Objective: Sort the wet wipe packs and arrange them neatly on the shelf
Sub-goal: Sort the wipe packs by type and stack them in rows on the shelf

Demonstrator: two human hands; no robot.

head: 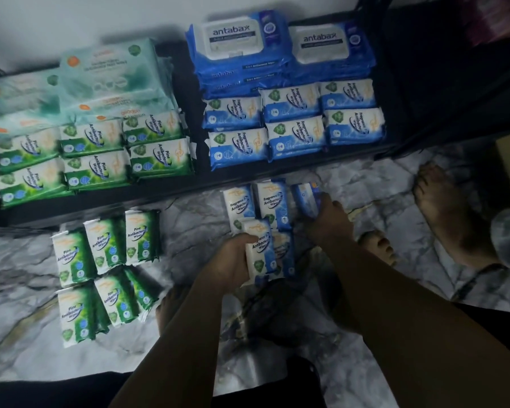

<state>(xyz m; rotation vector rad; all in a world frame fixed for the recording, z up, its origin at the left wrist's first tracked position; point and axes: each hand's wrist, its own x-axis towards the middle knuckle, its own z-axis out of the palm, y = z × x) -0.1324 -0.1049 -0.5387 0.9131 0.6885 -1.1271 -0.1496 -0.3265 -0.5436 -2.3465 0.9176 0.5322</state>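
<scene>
a small blue-and-white pack [258,248], printed "fragrance free antibacterial wipes" with a green shield badge near its lower end, was gripped upright in the left hand [234,262], the fingers curled round its left edge, just above the marble floor [365,187]. a second blue pack [286,251] was seen just behind it, touching it. a third blue pack [305,198], tilted on its side, was clasped by the right hand [329,214], whose fingers were wrapped over its right edge. two more blue packs [273,201] of the same print were stood side by side on the floor just to its left, close to the front edge of the black shelf [159,197].

further left on the floor, green-and-white pine packs [106,245], marked "pine antibacterial wipes", were set out in two rows of three.

on the shelf, matching shelved pine packs [95,154] were ranged in rows across the left half and shelved blue packs [295,122] in rows across the right half. behind these, larger pale green packs [109,72] were stacked on the left, and larger blue antabax packs [236,39] with white lids on the right. a bare foot [442,207] was planted on the floor to the right of the hands.
</scene>
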